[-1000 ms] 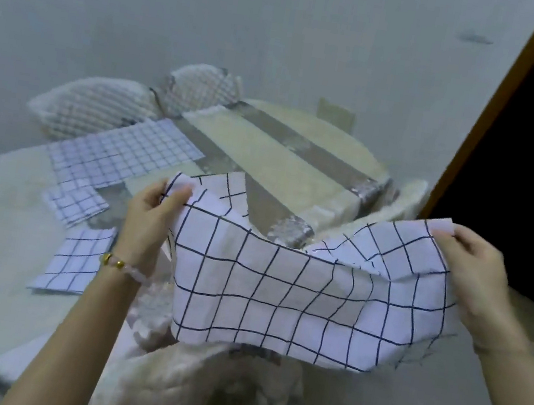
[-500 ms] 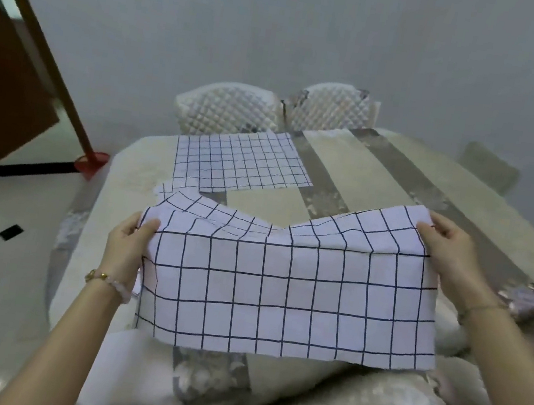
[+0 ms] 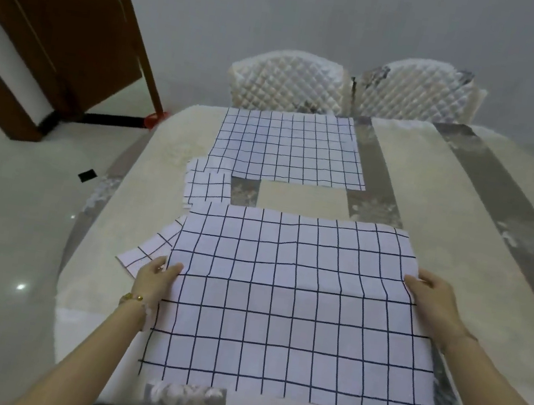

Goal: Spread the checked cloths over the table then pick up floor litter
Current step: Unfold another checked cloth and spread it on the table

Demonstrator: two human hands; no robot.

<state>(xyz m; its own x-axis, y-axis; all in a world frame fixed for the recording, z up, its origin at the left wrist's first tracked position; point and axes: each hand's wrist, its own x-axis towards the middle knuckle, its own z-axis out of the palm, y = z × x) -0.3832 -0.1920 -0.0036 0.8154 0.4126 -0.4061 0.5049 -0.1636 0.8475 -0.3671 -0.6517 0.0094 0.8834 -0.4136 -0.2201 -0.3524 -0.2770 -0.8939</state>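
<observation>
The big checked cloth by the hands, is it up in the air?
No, the big checked cloth lies flat on the table, with the left hand and right hand holding its side edges.

Matt checked cloth; fluffy table cover; glossy floor; quilted chairs.

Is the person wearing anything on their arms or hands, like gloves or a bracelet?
No gloves, and no sleeves in view: both forearms are bare. The left hand has a bracelet of gold and pale beads at its wrist. The right hand shows no rings; a thin band may circle its wrist.
</observation>
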